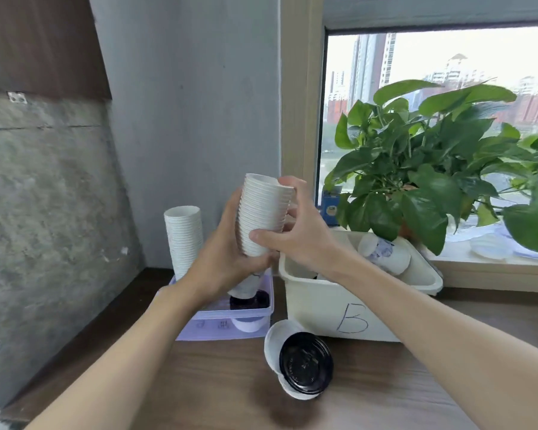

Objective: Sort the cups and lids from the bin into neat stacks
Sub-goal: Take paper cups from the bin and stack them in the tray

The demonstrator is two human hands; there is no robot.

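Wooden table [370,383]: both hands grip cup stack [263,212] above bin [317,302] edge.

Tall white cup stack [261,209], tilted, aloft

Bare left hand [227,259], bare right hand [302,234], uncovered forearms down to the frame edge

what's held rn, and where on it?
Nested stack of white cups: left hand grips its lower part, right hand its upper side and rim.
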